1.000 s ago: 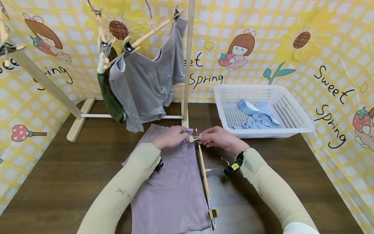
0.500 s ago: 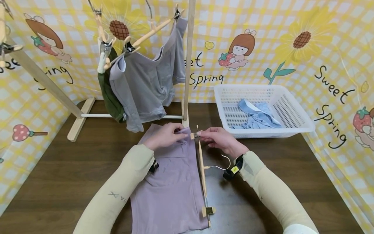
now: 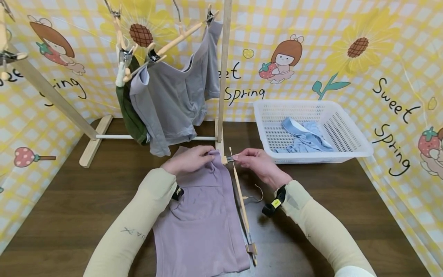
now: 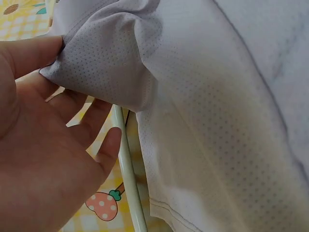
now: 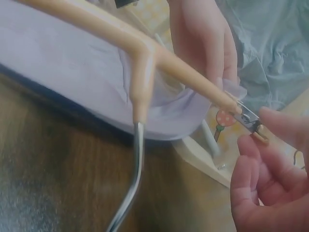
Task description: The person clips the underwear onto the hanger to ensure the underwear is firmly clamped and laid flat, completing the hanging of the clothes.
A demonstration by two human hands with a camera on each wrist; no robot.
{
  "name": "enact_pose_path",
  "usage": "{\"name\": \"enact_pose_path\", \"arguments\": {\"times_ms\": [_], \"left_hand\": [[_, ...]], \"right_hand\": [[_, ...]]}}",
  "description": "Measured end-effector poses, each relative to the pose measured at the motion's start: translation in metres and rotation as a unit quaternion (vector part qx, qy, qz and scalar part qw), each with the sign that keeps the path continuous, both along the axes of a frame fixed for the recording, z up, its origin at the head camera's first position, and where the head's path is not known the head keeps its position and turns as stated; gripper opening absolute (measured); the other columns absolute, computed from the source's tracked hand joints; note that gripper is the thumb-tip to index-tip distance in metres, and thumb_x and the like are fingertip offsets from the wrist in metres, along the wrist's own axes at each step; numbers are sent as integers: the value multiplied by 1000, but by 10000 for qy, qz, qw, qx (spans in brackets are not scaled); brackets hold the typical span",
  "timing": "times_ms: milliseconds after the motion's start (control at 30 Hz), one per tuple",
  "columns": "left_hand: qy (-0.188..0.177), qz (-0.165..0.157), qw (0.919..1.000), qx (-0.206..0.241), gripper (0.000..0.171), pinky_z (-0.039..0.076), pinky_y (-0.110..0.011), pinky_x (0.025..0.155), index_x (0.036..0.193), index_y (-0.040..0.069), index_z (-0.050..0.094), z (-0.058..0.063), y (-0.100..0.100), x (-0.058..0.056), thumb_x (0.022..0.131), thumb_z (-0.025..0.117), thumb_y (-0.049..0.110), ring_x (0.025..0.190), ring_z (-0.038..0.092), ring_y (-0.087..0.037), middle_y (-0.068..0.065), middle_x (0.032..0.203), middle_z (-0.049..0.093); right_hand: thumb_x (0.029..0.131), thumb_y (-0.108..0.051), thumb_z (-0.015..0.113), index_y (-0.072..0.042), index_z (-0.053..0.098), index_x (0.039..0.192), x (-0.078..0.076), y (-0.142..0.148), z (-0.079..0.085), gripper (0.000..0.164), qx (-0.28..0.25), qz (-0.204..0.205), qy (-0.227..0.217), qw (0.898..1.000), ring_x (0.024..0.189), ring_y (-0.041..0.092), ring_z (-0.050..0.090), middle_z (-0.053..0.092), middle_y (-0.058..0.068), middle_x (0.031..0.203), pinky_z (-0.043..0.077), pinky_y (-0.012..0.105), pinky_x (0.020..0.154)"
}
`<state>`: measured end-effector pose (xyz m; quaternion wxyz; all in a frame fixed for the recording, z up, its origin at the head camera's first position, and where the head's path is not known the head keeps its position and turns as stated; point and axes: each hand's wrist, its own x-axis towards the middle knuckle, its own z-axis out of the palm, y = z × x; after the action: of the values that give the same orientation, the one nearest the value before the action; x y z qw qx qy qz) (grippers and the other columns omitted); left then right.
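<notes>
Lilac shorts lie on the table, waistband towards the right. My left hand pinches the far corner of the waistband between thumb and fingers, and the left wrist view shows the cloth bunched there. Along the waistband lies a wooden clip hanger with a metal hook. My right hand pinches the hanger's far clip between thumb and fingers. This clip stands just right of the waistband corner, a small gap between them. At the hanger's near end sits a second clip.
Behind stands a wooden rack with grey shorts and a dark green garment hanging from clip hangers. A white plastic basket holding light blue clothing is at the back right. Yellow checked cloth lines the walls.
My left hand has drawn the waistband corner a little left, away from the clip. My right hand has shifted the hanger's far end slightly left, and the hanger has rolled, its hook swinging.
</notes>
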<state>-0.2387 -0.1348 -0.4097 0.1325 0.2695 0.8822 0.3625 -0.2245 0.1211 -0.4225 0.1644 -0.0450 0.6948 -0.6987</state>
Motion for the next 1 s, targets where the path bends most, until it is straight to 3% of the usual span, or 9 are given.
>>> {"name": "enact_pose_path", "arguments": {"times_ms": [233,367,500,633,733,833,1000], "left_hand": [[-438,-54,9989,130,16,46,-36,77,102,6,58,2,4,2,107,49,19,85,68,-22,-6,92,68],[-469,12,9983,332,15,44,-35,70,102,6,55,3,7,2,107,51,19,77,61,-24,-9,87,62],[-376,231,9981,435,15,40,-35,68,103,6,52,6,9,4,106,52,20,71,51,-23,-9,84,53],[-429,396,9974,424,18,41,-36,69,111,6,54,6,9,4,106,53,24,73,51,-21,-8,87,53],[-341,505,9980,188,25,43,-36,67,108,9,57,6,7,3,105,55,34,71,54,-21,-6,86,55],[-77,572,9980,-239,33,44,-36,65,97,12,58,6,1,3,103,57,44,67,55,-19,-3,79,56],[183,647,9955,-662,30,43,-35,67,86,10,58,-2,-22,1,100,63,36,68,52,-19,-2,73,53]], "right_hand": [[92,-3,73,-10,72,80,2,-4,2,14,22,6,285,9996,84,15,67,76,7,100,53,30,81],[91,-3,75,-7,74,81,2,-6,2,10,110,-74,318,9994,84,14,67,76,6,96,53,28,77],[92,-11,76,-3,73,88,2,-9,0,9,260,11,131,9996,86,16,67,74,8,97,55,30,79],[94,-19,76,-1,71,94,1,-10,-3,19,374,97,-177,9991,82,18,66,71,8,92,56,31,79],[95,-20,74,-1,69,97,1,-9,-2,21,317,99,-327,9989,76,17,63,68,8,86,55,29,74],[97,-19,71,0,64,101,1,-9,1,21,150,134,-459,9987,71,15,60,64,7,81,55,26,68],[100,-20,67,1,58,107,-3,-8,0,23,-10,112,-660,9978,67,13,58,63,6,78,52,23,62]]}}
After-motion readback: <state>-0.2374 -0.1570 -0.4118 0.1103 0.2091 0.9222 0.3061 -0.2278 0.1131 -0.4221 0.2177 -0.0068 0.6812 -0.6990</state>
